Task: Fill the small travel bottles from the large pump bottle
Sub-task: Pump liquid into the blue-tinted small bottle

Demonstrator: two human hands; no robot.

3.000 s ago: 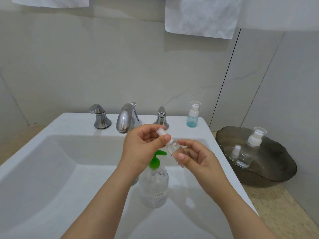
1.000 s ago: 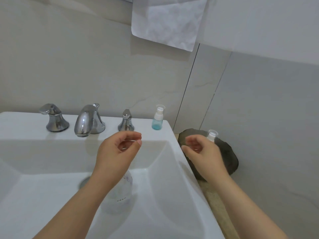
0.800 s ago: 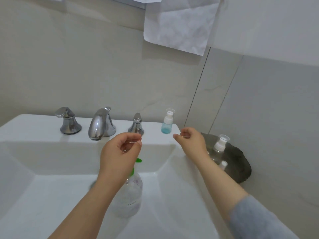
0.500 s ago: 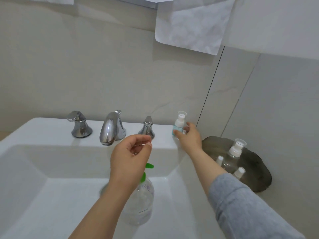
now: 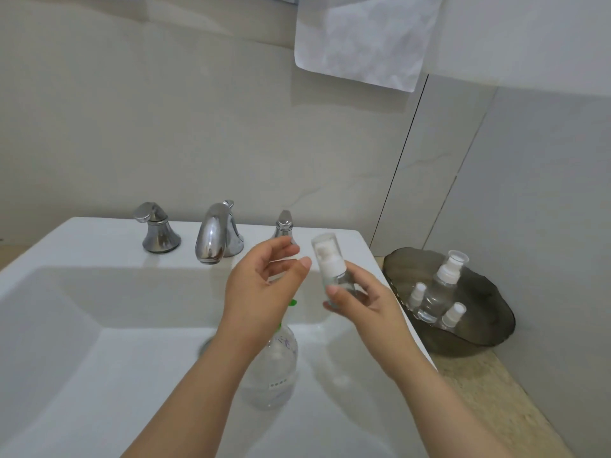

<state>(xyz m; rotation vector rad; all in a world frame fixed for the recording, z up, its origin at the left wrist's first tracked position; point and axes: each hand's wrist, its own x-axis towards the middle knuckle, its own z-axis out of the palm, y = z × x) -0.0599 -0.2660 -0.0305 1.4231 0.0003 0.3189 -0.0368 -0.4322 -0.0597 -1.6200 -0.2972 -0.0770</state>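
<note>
Head view, the only camera. I log the right hand (image 5: pixel 360 305) pinching a small travel bottle (image 5: pixel 332 269) upright above the sink (image 5: pixel 66 309), pump top and clear cap on. The left hand (image 5: pixel 261 285) is just beside it, fingers loosely curled; I cannot tell whether it pinches anything. The pump bottle (image 5: pixel 269 368) stands in the basin under the left wrist. Three more bottles (image 5: pixel 439 292) sit in the dark dish (image 5: pixel 496 335), fill unreadable. Judgement: the held bottle is unopened, so opening, pumping and recapping remain.
</note>
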